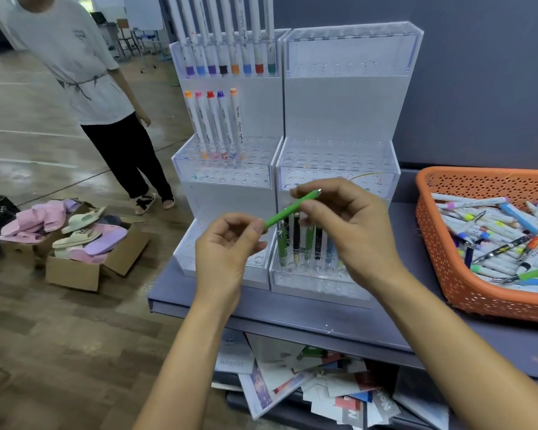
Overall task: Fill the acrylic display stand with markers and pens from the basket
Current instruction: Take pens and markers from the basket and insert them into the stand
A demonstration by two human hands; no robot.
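Observation:
A green pen [288, 210] is held slanted in front of the acrylic display stand [339, 119]. My right hand [345, 225] pinches its upper part and my left hand [227, 246] pinches its lower end. The stand has two tiered halves: the left half holds white markers [218, 122] with coloured caps on its top and middle tiers. Several pens [295, 240] stand in the lowest tier of the right half, partly hidden behind my hands. An orange basket [441, 262] at the right holds many loose markers and pens.
The stand and basket sit on a grey shelf [292, 308] with papers heaped underneath. A person in a white shirt [84, 72] stands at the left. Cardboard boxes of slippers [84, 240] lie on the floor.

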